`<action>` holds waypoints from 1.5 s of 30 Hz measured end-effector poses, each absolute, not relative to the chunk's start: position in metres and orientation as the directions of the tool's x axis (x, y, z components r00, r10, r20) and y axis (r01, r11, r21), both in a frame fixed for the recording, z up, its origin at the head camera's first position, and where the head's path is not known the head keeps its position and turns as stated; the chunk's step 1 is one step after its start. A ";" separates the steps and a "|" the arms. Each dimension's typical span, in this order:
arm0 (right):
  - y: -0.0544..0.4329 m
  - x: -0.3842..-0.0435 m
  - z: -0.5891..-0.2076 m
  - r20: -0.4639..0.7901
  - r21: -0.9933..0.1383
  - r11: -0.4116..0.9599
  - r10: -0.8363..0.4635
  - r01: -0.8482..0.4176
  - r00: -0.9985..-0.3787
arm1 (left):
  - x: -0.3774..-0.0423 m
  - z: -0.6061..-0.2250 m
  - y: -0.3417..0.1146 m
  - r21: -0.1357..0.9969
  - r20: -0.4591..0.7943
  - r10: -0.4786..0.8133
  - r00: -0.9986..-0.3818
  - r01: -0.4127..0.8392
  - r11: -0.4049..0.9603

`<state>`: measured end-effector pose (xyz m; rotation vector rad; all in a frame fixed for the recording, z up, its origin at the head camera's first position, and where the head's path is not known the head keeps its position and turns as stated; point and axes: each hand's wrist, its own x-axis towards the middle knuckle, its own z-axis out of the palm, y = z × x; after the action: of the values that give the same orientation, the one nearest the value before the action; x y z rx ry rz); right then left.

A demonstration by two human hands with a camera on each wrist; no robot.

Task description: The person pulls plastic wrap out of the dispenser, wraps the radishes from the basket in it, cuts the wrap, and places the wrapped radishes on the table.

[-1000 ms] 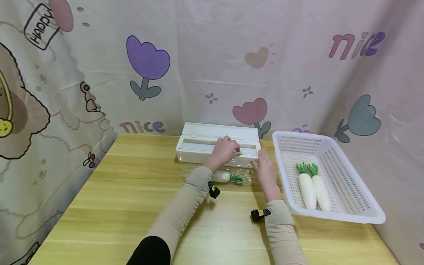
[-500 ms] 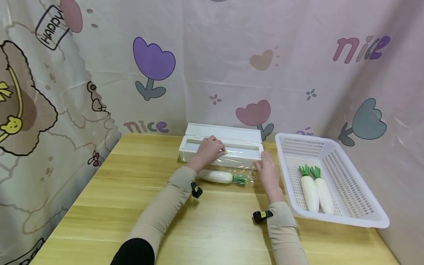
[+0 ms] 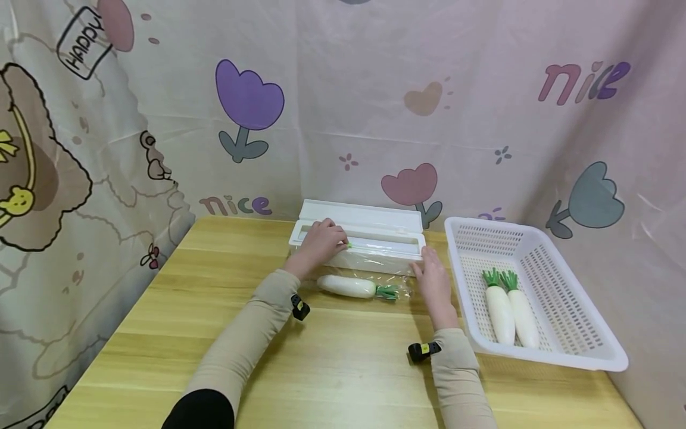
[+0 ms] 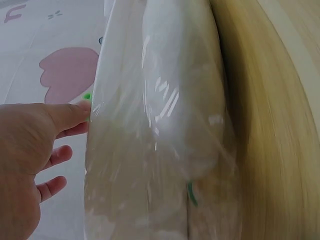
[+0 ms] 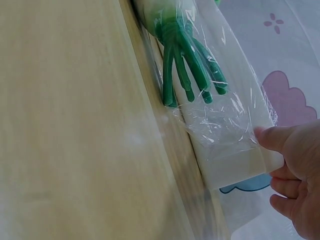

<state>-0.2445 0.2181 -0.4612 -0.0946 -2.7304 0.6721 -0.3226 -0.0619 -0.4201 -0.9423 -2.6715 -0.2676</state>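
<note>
A white cling film dispenser box [image 3: 370,261] lies lengthwise near the table's back edge, its lid [image 3: 361,214] raised. My left hand [image 3: 320,245] is over the left half of the box's front rim. Its thumb and forefinger pinch a small green slider [image 4: 87,96] there. At the box's right end, my right hand [image 3: 435,283] grips the corner, thumb on the front face in the right wrist view. Clear film [image 5: 220,117] runs down the front, over a white radish [image 3: 348,286] with green stalks [image 5: 182,60] lying just before the box.
A white perforated basket [image 3: 576,357] stands on the right, holding two white radishes [image 3: 501,316] with green tops. Wooden tabletop [image 3: 343,369] stretches in front of the box. A patterned cloth [image 3: 332,89] hangs behind and along the left side.
My left hand has slid left along the box's rim with the green slider, uncovering more of the wrapped radish. The right hand keeps its grip on the box's right end.
</note>
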 end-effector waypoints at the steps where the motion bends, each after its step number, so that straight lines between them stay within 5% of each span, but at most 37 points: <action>1: 0.218 -0.245 -0.462 0.300 -0.463 0.886 0.141 -0.015 -0.943 | -0.323 -0.420 -0.065 0.075 0.336 0.580 -0.742 0.635 0.769; 17: 0.219 -0.245 -0.465 0.290 -0.463 0.886 0.149 -0.003 -0.945 | -0.327 -0.428 -0.109 0.054 0.431 0.573 -0.697 0.654 0.755; 45: 0.220 -0.247 -0.462 0.236 -0.476 0.879 0.155 0.025 -0.959 | -0.326 -0.418 -0.144 -0.043 0.405 0.591 -0.697 0.631 0.774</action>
<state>-0.2473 0.2204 -0.4616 -0.1357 -2.7815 0.6989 -0.3256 -0.1443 -0.4184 -0.9275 -2.5683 -0.1388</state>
